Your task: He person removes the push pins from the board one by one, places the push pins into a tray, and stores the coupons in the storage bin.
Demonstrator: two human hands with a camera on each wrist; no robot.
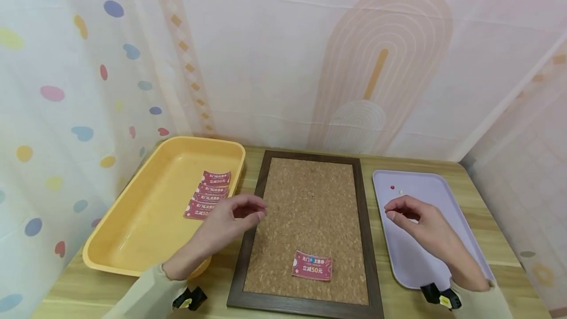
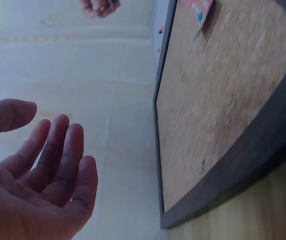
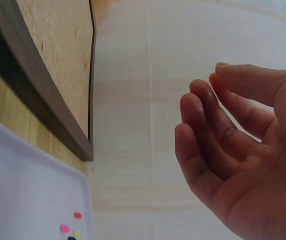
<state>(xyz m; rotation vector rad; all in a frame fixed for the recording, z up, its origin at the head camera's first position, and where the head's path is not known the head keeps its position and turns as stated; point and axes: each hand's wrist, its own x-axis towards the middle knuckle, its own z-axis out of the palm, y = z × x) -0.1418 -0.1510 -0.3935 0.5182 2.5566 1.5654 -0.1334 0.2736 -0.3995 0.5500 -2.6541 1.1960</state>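
My left hand [image 1: 230, 218] hovers between the yellow bin and the corkboard [image 1: 310, 210], fingers loosely curved with nothing in them. A magenta paper coupon [image 1: 311, 271] lies near the board's lower edge, a blue pushpin [image 1: 312, 260] at its top middle. In the left wrist view the coupon [image 2: 198, 7] shows one edge standing off the cork. Over the lilac tray [image 1: 398, 260] my right hand [image 1: 421, 220] is loosely curled, thumb close to the index finger. The right wrist view shows this hand [image 3: 238, 140] holding nothing.
Several overlapping magenta coupons [image 1: 216, 179] lie in the yellow bin [image 1: 133, 201], left of the board. Small red [image 3: 77, 215], pink and yellow pushpins are in the tray, on the right. A patterned curtain [image 1: 266, 63] hangs behind the wooden table [image 1: 505, 240].
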